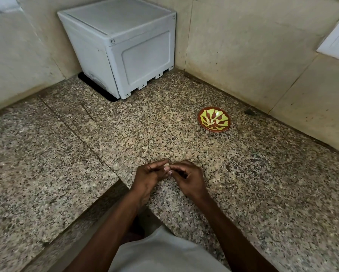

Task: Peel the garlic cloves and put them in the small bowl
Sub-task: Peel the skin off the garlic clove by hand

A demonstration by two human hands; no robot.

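Running along the far left edge, a pale panel [1, 4] on the wall is cut off by the frame, so its nature cannot be told. Beside it, in the corner, stands a boxy white plastic appliance [121, 46] with a recessed side panel and small feet; no label or writing on it can be read. It rests on a speckled granite counter [56, 154], polished and mottled in tan, grey and black.

Low in the middle, the left hand [147, 177] and the right hand [190, 179] meet fingertip to fingertip above the counter's near part. Between them they pinch a garlic clove [167, 164] (only a pale sliver shows; most is hidden by the fingers, and whether skin is on it cannot be made out). Both hands have curled fingers closed on it.

Well apart, further back and to the right, sits the small bowl [213, 119], round and shallow, reddish-brown with yellow-green petal shapes. At the far right a white wall plate [337, 40] is cropped by the edge.
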